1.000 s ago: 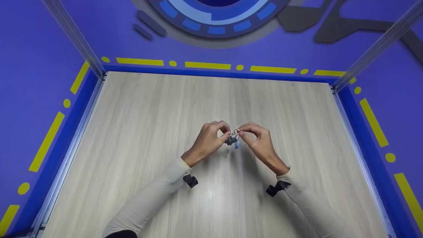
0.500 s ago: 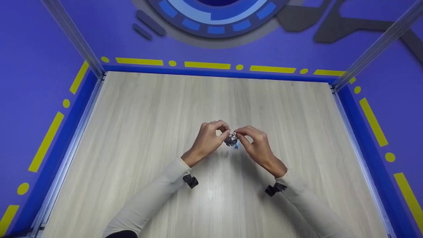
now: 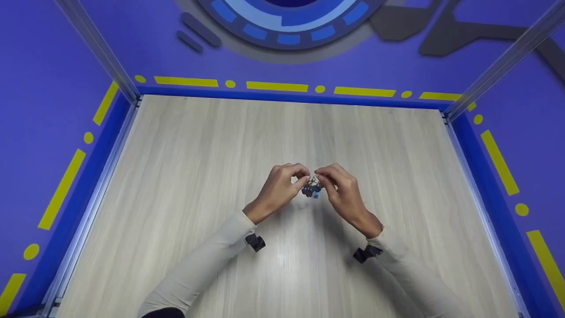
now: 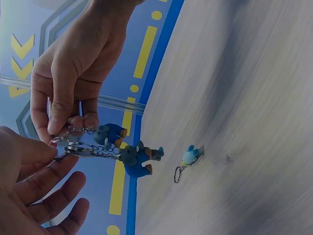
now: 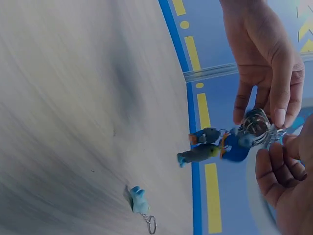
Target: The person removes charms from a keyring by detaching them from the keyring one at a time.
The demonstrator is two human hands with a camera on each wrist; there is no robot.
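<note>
My left hand (image 3: 277, 185) pinches a cluster of metal key rings (image 4: 90, 150). From these rings hang small grey-and-blue elephant-like figurine keychains (image 4: 132, 160). Facing it, my right hand (image 3: 346, 190) pinches the rings from the other side between thumb and fingertips, and one blue figurine (image 4: 111, 134) dangles from a short chain close by. The fingertips of both hands nearly meet over the bunch. On the table beneath, a separate light blue figurine keychain (image 5: 139, 199) lies with its own ring (image 5: 152, 225). Fingers partly hide the rings.
A wood-grain table (image 3: 198, 145) spreads under both hands. Blue walls (image 3: 282, 66) with yellow markings stand behind it and at both sides, with metal posts (image 3: 106, 53) in the corners. Each wrist wears a small black camera mount (image 3: 254, 242).
My right hand has drawn slightly left, closing on the left hand. The ring seen between the fingertips earlier is now mostly covered, and the dangling figurines have shifted a little right.
</note>
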